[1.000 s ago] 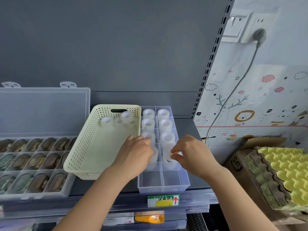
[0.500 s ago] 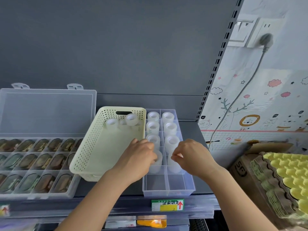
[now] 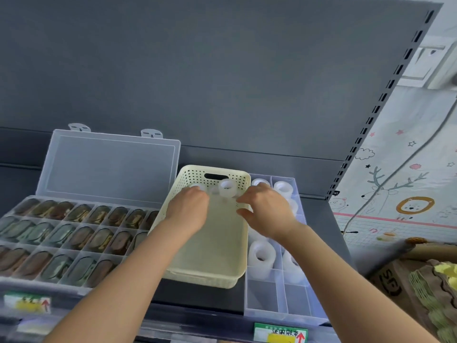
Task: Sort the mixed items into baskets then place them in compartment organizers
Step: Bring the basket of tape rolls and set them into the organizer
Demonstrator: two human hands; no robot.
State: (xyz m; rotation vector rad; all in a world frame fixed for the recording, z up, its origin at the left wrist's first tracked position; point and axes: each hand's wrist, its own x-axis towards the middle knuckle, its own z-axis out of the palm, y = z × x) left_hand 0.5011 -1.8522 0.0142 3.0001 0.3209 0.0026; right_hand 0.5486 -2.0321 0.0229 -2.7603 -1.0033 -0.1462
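Note:
A cream perforated basket [image 3: 205,278] stands on the shelf between two clear organizers. At its far end lie white tape rolls, one [image 3: 228,188] upright and plain to see. My left hand [image 3: 190,210] reaches down at the basket's far end, its fingertips hidden against another roll [image 3: 197,186]. My right hand [image 3: 265,210] hovers over the basket's right rim, thumb and fingers spread apart beside the upright roll, holding nothing. The clear compartment organizer [image 3: 262,297] to the right holds several white rolls [image 3: 259,256]; its two front compartments are empty.
To the left, a clear organizer [image 3: 61,233] with its lid [image 3: 108,164] up is filled with several dark oval items. A cardboard box [image 3: 390,283] and egg trays [image 3: 435,295] sit at the right. A price label [image 3: 279,333] marks the shelf edge.
Both hands left the right organizer's compartments and moved up and left to the rolls at the basket's far end. The camera view shifted right.

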